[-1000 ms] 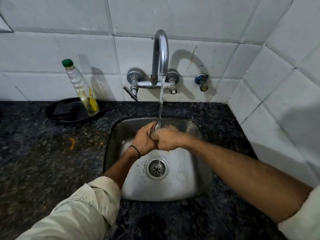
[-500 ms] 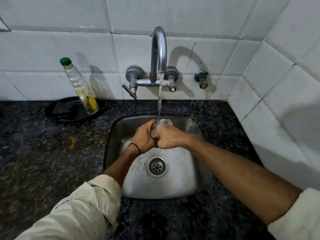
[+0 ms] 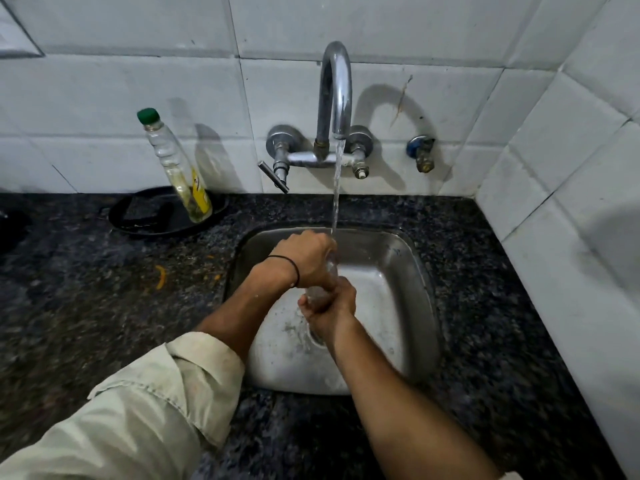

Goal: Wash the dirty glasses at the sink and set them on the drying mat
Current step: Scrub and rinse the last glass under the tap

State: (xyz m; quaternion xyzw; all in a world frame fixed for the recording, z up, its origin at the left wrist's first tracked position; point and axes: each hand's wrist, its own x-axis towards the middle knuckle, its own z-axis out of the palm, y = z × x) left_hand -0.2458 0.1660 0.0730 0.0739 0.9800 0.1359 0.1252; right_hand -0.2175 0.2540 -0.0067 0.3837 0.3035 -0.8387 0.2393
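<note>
Both grips are clamped on the glass (image 3: pixel 329 268), tilted over the sink (image 3: pixel 412 271) under the tap (image 3: pixel 337 91) at 12 o'clock. The left hand (image 3: pixel 304 261) is round its upper end and the right hand (image 3: pixel 330 304) round the lower. Wet, it may slip and strike the steel, and hard twisting could crack it.

left hand (image 3: pixel 304 261) and right hand (image 3: pixel 332 306) around a glass (image 3: pixel 320 292) under running tap (image 3: pixel 341 95)

Free room over counter (image 3: pixel 86 289) left of sink (image 3: pixel 408 271); bottle (image 3: pixel 180 168), tray (image 3: pixel 145 216), faucet (image 3: pixel 337 95) against back wall (image 3: pixel 104 98).
</note>
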